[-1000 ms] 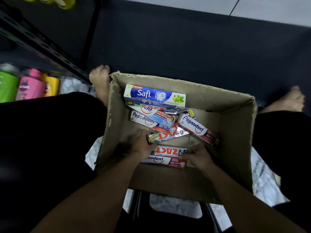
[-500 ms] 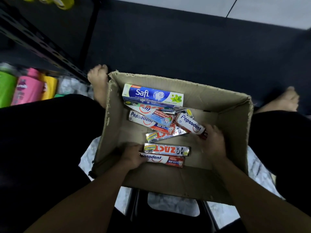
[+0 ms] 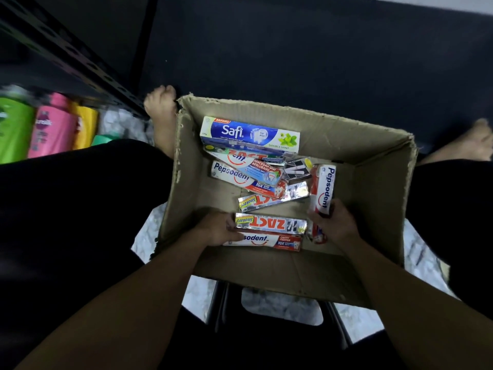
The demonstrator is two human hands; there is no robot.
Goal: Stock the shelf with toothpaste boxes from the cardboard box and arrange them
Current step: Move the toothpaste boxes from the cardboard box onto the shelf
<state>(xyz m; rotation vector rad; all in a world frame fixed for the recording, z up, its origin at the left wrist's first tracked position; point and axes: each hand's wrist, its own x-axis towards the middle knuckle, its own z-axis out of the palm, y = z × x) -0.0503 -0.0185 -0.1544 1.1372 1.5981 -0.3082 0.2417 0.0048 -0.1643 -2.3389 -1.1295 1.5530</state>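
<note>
Marble floor (image 3: 280, 303) shows beneath the cardboard box (image 3: 293, 279). Low in it, the left grip (image 3: 216, 231) seems to pinch one end of the near Pepsodent box (image 3: 269, 240), with the ZACT box (image 3: 272, 222) touching just beyond. The right grip (image 3: 337, 225) clasps the second Pepsodent box (image 3: 324, 186) at centre right. Safi box (image 3: 249, 133) lies farthest.

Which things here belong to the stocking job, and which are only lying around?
Job: cardboard box; Safi box; Pepsodent box gripped by the right hand; near Zact box held by the left hand; shelf rail.
Lying about: green bottle; pink bottle; yellow bottle.
</note>
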